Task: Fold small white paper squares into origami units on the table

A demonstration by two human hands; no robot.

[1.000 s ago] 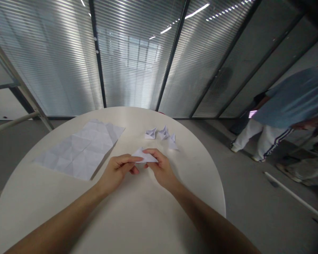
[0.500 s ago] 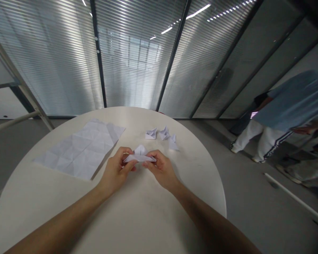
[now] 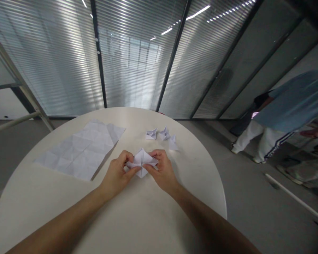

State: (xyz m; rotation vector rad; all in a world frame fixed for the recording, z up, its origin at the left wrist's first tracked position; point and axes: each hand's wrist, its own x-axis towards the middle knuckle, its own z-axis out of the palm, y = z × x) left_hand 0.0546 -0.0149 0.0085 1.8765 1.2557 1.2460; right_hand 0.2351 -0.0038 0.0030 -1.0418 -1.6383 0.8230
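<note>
Left hand (image 3: 117,171): fingers clamped on the left side of a folded paper (image 3: 142,157), thumb along the near edge, index finger curled at the far edge. Right hand (image 3: 163,169): similar pinch on the right side, thumb tip close to the centre line. In each, thumb and fingers stand slightly parted with paper between; the undersides are hidden. Paper is white, roughly diamond-shaped, held over the desk (image 3: 148,218); cannot tell whether it touches. Gripping both sides presumably steadies the folds and keeps the middle in sight. Beyond, to the right: three small folded papers (image 3: 164,133), likely grouped there for elbow room. Left: large creased sheet (image 3: 79,150), spread out, apart from the hands.
</note>
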